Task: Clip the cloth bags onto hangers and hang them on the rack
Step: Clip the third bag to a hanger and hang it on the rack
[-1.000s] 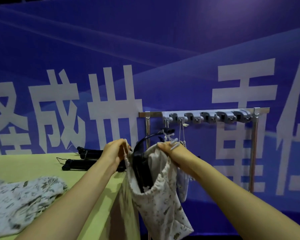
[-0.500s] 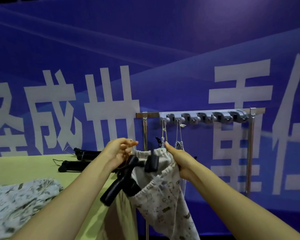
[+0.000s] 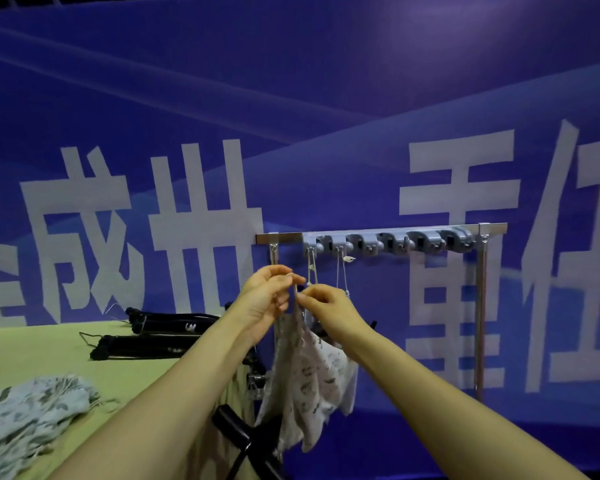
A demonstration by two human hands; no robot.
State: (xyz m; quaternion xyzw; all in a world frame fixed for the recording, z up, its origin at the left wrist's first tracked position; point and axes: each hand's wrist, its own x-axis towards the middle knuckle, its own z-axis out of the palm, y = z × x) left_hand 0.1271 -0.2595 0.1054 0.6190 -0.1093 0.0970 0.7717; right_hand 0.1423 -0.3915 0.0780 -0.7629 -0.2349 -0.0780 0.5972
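Low in front a black hanger (image 3: 238, 433) shows by the hem of the cloth bag (image 3: 312, 379), which hangs from its drawstring (image 3: 296, 292) pinched by the left hand (image 3: 267, 301) and right hand (image 3: 328, 308) short of the rack (image 3: 284, 237), so hanging seems underway, next needing the loop lifted onto 1 free hook (image 3: 397, 241).

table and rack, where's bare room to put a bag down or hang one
The table is bare between the hangers and the pile of bags. On the rack, the three right hooks hold nothing. Its left end is crowded: two strings, the left hand, the right hand and the bag they pinch.
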